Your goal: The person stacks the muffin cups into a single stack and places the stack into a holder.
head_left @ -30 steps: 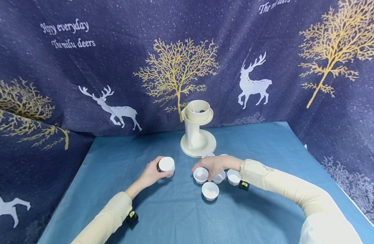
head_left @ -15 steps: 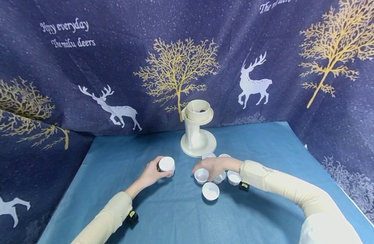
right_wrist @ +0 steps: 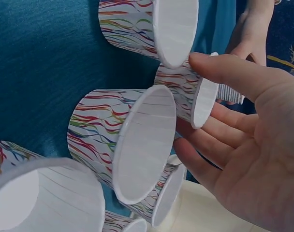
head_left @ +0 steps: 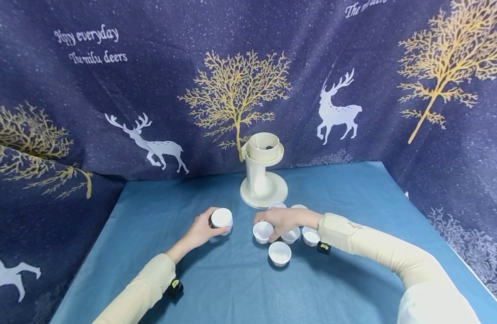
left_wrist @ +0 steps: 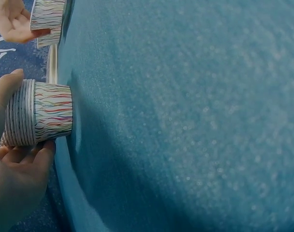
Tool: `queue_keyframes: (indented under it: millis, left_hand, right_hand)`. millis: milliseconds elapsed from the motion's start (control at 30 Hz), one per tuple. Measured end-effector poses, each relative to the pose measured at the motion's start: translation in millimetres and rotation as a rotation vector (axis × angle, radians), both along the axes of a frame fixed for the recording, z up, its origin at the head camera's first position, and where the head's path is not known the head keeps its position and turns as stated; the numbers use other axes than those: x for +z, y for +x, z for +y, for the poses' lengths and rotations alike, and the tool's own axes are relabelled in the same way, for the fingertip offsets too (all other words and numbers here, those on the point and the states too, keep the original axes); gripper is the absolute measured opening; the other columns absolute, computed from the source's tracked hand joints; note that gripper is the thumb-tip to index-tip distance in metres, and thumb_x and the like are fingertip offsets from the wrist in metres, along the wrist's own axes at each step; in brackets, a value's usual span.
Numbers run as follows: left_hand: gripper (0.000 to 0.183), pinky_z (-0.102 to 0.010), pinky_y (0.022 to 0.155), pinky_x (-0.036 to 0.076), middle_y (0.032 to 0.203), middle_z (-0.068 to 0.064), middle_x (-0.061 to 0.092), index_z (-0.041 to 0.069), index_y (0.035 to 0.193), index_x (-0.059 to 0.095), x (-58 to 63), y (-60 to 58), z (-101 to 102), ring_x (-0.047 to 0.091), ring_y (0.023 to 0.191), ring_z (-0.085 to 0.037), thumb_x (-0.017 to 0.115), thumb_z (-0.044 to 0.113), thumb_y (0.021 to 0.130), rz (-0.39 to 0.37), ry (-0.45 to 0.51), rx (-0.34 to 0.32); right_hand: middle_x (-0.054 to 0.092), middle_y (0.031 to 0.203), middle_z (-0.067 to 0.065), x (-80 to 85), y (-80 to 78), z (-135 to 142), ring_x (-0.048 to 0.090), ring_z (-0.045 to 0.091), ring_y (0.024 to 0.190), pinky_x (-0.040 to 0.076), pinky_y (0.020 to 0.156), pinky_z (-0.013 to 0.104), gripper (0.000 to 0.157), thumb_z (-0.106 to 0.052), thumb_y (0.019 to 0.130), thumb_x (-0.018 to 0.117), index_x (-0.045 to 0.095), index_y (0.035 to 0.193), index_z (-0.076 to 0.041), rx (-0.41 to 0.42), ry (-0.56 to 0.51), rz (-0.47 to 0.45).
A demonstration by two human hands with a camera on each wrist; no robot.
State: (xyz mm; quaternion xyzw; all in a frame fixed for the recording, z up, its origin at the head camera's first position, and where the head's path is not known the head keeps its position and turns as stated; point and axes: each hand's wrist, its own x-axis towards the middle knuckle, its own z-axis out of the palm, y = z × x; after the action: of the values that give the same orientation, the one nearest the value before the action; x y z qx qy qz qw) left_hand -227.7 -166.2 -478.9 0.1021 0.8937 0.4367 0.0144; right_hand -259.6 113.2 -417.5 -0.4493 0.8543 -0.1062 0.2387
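My left hand (head_left: 201,230) grips a nested stack of paper baking cups (head_left: 221,218) at the left of the table's middle. In the left wrist view the stack (left_wrist: 52,111) shows many rims and a colourful wavy-line pattern. To its right, my right hand (head_left: 284,219) holds a single paper baking cup (head_left: 263,232) between thumb and fingers, mouth up. The right wrist view shows this cup's patterned side (right_wrist: 176,87). Close beside the right hand stand loose baking cups, one in front (head_left: 279,254) and one under the hand (head_left: 290,236).
More baking cups stand near the right wrist (head_left: 311,236) and behind the hand, one left (head_left: 277,205) and one right (head_left: 299,206), both partly hidden. A cream-coloured stand (head_left: 264,189) with a round base and cylindrical top rises at the back. Patterned cloth (head_left: 232,36) hangs behind the blue-covered table (head_left: 216,288).
My right hand's fingers have closed round a baking cup, which has shifted slightly left, away from the neighbouring cups. The left hand and its stack have stayed in place.
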Motion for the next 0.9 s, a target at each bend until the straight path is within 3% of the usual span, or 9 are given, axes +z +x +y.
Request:
queue_keyframes:
  millis: [333,700,900]
  left_hand:
    - [0.063,-0.047,0.095,0.047,0.121,-0.015,0.063,0.005,0.127,0.056,0.8,-0.4,1.9,0.059,0.112,-0.029,0.084,0.024,0.075,0.000,0.012,-0.007]
    - [0.063,-0.046,0.094,0.047,0.121,-0.015,0.064,0.004,0.127,0.055,-0.2,-0.3,2.0,0.060,0.111,-0.028,0.084,0.025,0.075,0.006,0.008,-0.001]
    - [0.062,-0.045,0.093,0.047,0.120,-0.014,0.064,0.004,0.127,0.055,-1.5,0.3,1.7,0.060,0.110,-0.028,0.084,0.023,0.075,0.011,0.002,-0.003]
  right_hand:
    - [0.061,0.126,0.003,-4.9,-2.3,2.0,0.060,0.015,0.107,0.046,0.092,0.027,0.050,-0.023,0.084,0.075,0.055,0.128,-0.010,0.042,-0.070,-0.014]
    - [0.064,0.121,0.001,-6.5,-1.4,-0.2,0.061,0.014,0.108,0.048,0.091,0.027,0.047,-0.034,0.087,0.072,0.058,0.125,-0.009,0.083,-0.195,0.110]
    - [0.065,0.120,0.000,-7.2,-1.4,-1.4,0.061,0.011,0.105,0.048,0.089,0.026,0.047,-0.036,0.088,0.071,0.059,0.124,-0.010,0.076,-0.233,0.130]
